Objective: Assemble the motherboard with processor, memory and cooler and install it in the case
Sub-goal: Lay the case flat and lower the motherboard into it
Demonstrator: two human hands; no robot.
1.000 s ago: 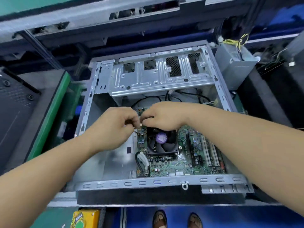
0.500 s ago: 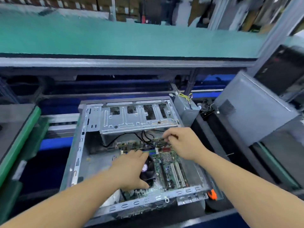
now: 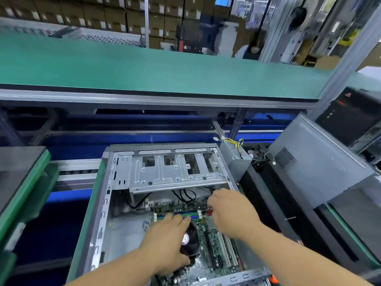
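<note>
Now that my hands have moved apart from where they met a second ago, my left hand lies flat with straight fingers on the cooler. My right hand has gone to the black cables by the far edge of the motherboard; I cannot tell if its grip holds one. The board sits inside the case, with memory in its slots. I think the big parts are in, and plugging cables comes next.
</note>
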